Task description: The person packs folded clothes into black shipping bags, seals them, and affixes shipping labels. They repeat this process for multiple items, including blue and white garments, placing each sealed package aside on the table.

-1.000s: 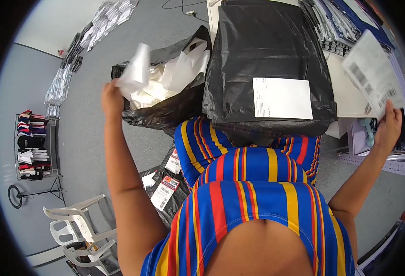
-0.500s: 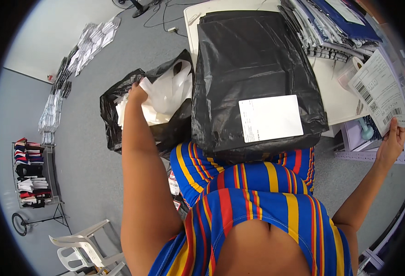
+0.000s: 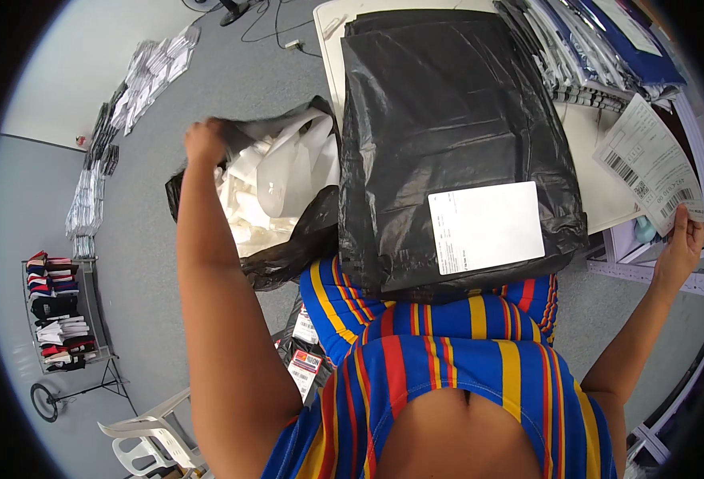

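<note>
Right of the black parcel (image 3: 448, 104), a printed sheet (image 3: 647, 156) was pinched in the right hand (image 3: 679, 247), not yet attached. Left of the parcel, the left hand (image 3: 206, 142) was curled at the rim of a black bag (image 3: 284, 265) holding white paper (image 3: 284, 184); its grip could not be told for blur. Onto the parcel, one white label (image 3: 487, 227) was already stuck.

Package between bag and label sheet
The package (image 3: 464, 136) rests on the table (image 3: 595, 160), its near end over the person's lap. Left of it, scraps (image 3: 265, 188) lie in the bag (image 3: 284, 259); right, the right hand (image 3: 682, 247) holds the label sheet (image 3: 647, 160), packets (image 3: 579, 60) behind.
</note>
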`<state>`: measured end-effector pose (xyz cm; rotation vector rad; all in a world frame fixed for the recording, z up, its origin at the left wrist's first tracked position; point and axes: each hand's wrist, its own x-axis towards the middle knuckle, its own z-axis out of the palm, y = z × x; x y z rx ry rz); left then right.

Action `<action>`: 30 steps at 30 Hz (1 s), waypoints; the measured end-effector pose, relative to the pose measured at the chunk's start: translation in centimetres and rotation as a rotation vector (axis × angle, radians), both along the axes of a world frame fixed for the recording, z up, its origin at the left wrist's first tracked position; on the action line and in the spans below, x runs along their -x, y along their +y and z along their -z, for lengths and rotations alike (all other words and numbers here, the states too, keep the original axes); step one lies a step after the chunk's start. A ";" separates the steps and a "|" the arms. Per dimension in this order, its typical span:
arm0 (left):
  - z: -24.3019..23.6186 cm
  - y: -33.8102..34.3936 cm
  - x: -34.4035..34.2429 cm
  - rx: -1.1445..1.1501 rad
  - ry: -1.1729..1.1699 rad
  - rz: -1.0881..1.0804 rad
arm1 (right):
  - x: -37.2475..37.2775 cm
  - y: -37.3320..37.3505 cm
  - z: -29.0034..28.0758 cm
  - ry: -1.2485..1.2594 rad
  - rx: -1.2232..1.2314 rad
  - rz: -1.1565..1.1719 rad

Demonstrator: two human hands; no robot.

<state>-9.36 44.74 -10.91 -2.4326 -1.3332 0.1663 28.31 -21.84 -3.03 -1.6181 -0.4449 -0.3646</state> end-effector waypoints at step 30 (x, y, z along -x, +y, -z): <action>-2.4 -40.0 -8.5 0.533 -0.568 0.980 | 5.4 3.1 0.8 0.041 -0.309 -0.244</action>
